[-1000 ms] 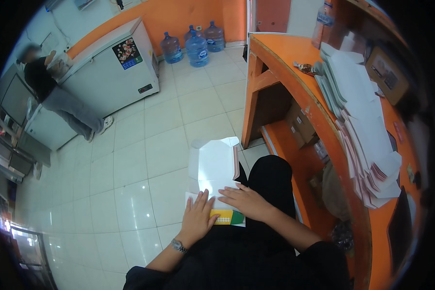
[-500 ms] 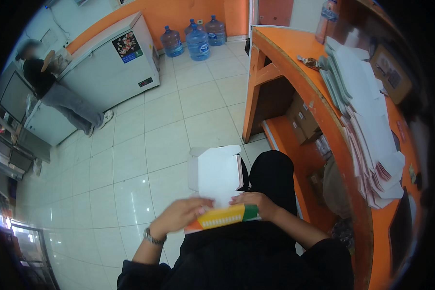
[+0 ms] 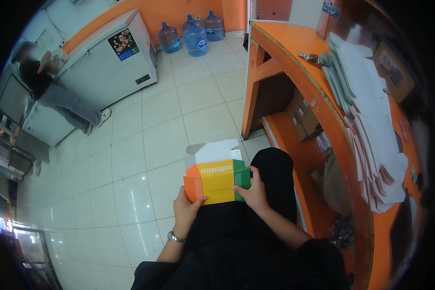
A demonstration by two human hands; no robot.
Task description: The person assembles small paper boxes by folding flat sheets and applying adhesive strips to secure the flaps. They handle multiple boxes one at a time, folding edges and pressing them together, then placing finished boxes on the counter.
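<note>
A partly folded cardboard box (image 3: 217, 186) lies over my lap. Its yellow panel faces up, with an orange flap on the left side and a green flap on the right. The white inner face and flaps show at its far end. My left hand (image 3: 187, 205) grips the near left corner, thumb on top at the edge between orange and yellow. My right hand (image 3: 253, 193) holds the green side flap, its thumb lying on the green near the yellow panel and its fingers around the outer edge.
An orange counter (image 3: 319, 92) curves along my right, bearing stacked flat cardboard blanks (image 3: 367, 125) and a bottle (image 3: 327, 19). Cartons (image 3: 304, 118) sit on its lower shelf. Large water jugs (image 3: 195, 38) stand by the far wall. At a chest freezer (image 3: 106, 63) a person (image 3: 58, 89) stands.
The coloured panel has swung up and away over the white inside, so more yellow, orange and green shows. Both hands have shifted to the box's sides.
</note>
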